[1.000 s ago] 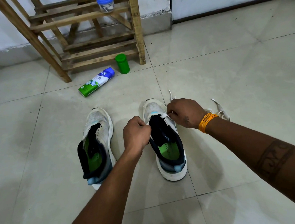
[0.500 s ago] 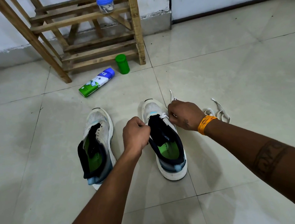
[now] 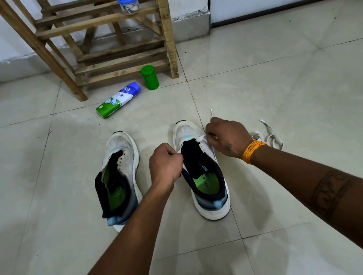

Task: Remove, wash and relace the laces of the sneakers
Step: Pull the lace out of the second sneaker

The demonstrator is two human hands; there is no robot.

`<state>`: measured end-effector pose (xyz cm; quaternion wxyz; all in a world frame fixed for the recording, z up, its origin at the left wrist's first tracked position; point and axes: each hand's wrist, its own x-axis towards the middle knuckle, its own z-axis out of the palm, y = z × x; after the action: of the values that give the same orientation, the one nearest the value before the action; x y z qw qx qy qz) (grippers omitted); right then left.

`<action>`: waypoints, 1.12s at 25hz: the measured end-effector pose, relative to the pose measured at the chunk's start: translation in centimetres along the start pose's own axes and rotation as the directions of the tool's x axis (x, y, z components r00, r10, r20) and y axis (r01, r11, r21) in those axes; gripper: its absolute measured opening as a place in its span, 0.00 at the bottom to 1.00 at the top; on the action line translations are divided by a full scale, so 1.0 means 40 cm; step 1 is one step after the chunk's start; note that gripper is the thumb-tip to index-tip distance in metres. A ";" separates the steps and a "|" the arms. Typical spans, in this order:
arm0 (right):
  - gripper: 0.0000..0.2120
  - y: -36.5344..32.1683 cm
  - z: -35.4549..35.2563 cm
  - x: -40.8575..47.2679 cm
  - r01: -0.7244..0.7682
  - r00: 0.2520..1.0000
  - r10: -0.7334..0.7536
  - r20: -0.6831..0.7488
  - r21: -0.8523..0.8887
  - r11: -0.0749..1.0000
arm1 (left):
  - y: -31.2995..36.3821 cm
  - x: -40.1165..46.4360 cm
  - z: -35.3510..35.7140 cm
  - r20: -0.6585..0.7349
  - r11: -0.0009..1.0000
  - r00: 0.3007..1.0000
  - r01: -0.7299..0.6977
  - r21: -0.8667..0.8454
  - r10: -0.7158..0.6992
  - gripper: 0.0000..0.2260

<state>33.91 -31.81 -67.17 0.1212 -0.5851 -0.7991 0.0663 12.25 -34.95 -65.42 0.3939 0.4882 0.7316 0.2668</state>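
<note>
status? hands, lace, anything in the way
Left hand and right hand: each has a grip on the white flat lace at the right white mesh sneaker. Nothing in the way.

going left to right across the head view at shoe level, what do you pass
unlaced white sneaker with green insole → left hand → second white sneaker, being laced → right hand → orange thread wristband → loose white shoelace on the tiled floor

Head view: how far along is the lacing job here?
Done: both sneakers show bare eyelets. In hand: the left hand and right hand work a white lace at the right white sneaker. Left: the left white sneaker has no lace; another white lace lies on the tiles.
</note>
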 end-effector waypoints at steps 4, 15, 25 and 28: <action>0.11 0.049 0.004 -0.017 -0.353 0.929 0.370 0.031 -0.230 0.907 | 0.006 -0.007 -0.003 -0.002 1.000 1.000 -0.002 0.022 0.002 0.03; 0.03 0.015 -0.024 0.006 0.033 0.998 -0.019 0.065 -0.218 0.975 | 0.008 -0.009 -0.004 0.019 1.000 1.000 -0.010 0.016 0.010 0.02; 0.12 0.080 -0.004 -0.023 -0.280 0.950 0.306 0.065 -0.265 0.923 | 0.000 -0.002 -0.010 0.009 1.000 1.000 -0.002 0.022 0.002 0.03; 0.14 0.065 -0.008 -0.014 -0.270 0.946 0.295 0.136 -0.178 0.946 | 0.005 0.000 -0.006 0.010 0.999 1.000 -0.003 0.034 0.003 0.03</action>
<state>36.56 -31.55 -67.57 -0.0009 -0.6943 -0.7165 0.0668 12.17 -34.89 -65.12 0.3886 0.4972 0.7334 0.2526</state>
